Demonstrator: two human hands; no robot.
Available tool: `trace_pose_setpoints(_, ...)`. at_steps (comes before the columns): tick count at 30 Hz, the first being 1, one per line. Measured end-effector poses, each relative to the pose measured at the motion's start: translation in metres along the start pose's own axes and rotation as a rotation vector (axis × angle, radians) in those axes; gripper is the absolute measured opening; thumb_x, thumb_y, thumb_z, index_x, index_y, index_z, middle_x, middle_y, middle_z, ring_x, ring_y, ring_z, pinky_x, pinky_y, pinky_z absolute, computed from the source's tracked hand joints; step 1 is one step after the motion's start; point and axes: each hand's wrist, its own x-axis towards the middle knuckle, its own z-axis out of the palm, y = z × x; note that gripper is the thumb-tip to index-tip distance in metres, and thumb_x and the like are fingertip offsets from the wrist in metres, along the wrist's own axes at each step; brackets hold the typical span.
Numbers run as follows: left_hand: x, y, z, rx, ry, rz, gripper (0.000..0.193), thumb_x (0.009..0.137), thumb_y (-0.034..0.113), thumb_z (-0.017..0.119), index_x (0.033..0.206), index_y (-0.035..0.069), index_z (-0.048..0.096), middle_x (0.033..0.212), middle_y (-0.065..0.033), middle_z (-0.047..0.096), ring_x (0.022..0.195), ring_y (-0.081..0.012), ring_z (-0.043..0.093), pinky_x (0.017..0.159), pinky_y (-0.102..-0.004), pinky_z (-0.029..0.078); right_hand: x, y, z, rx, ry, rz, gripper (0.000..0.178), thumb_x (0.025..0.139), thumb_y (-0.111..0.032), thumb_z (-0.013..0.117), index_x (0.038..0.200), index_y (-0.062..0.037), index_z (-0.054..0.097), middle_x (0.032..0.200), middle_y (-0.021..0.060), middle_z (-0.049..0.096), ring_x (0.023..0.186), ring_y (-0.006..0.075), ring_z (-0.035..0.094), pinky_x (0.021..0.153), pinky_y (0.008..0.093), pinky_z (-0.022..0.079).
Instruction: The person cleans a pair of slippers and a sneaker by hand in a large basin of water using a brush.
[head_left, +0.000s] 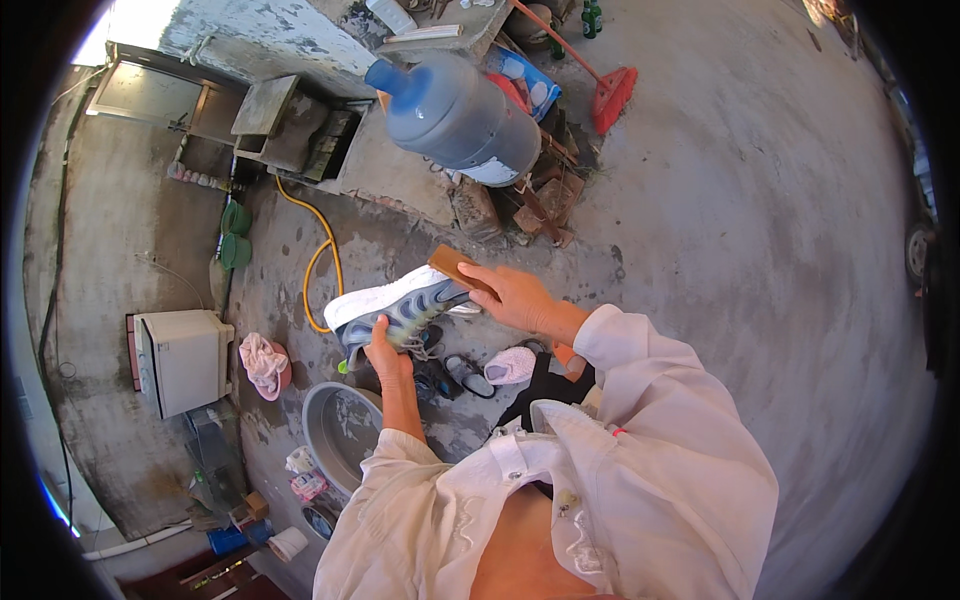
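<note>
A grey-blue sneaker (400, 313) with a thick white sole is held up in front of me, lying on its side with the sole facing away. My left hand (386, 362) grips its upper, thumb on the side and the other fingers hidden beneath. Wrapped in my right hand (516, 298) is a brown scrub brush (453, 265), a wooden-looking block pressed against the right end of the white sole. Its bristles do not show. Below the sneaker, several other shoes stand on the floor, among them a pale pink one (510, 366) and a dark sandal (467, 376).
A grey basin (340, 430) sits at lower left, near a pink bucket (268, 370) with cloth in it. A yellow hose (318, 250) curves over the concrete floor (740, 220). Ahead stand a large blue water jug (465, 115) and a red broom (612, 98). A white cabinet (185, 362) is at left.
</note>
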Motion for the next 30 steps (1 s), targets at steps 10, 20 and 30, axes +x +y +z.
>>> trace_pose_setpoints(10, 0.0, 0.004, 0.058, 0.003, 0.102, 0.028, 0.036, 0.077, 0.001, 0.052, 0.112, -0.004, 0.046, 0.106, -0.0116, 0.054, 0.093, -0.024, 0.055, 0.082, -0.035, 0.045, 0.11, -0.031, -0.024, -0.176, -0.275, -0.375, 0.039, 0.088, -0.036, 0.043, 0.126, -0.028, 0.043, 0.081, 0.0162, 0.054, 0.063, 0.032, 0.057, 0.057, 0.0402, 0.048)
trace_pose_setpoints(20, -0.004, 0.002, 0.081, -0.006, 0.218, 0.043, 0.041, 0.077, 0.0, 0.052, 0.116, -0.003, 0.042, 0.108, -0.0115, 0.053, 0.094, -0.0228, 0.055, 0.082, -0.0338, 0.045, 0.143, 0.002, -0.046, -0.155, -0.45, -0.544, 0.039, 0.088, -0.037, 0.043, 0.126, -0.0266, 0.044, 0.076, 0.017, 0.053, 0.059, 0.0307, 0.057, 0.054, 0.04, 0.047)
trace_pose_setpoints(30, 0.014, 0.027, 0.007, -0.142, 0.435, 0.141, 0.039, 0.077, 0.003, 0.052, 0.115, -0.002, 0.044, 0.106, -0.0119, 0.054, 0.094, -0.0237, 0.056, 0.082, -0.0349, 0.046, 0.198, -0.036, -0.011, -0.24, -0.775, -0.642, 0.039, 0.087, -0.034, 0.046, 0.125, -0.0237, 0.045, 0.077, 0.0163, 0.053, 0.06, 0.0313, 0.057, 0.055, 0.0388, 0.048)
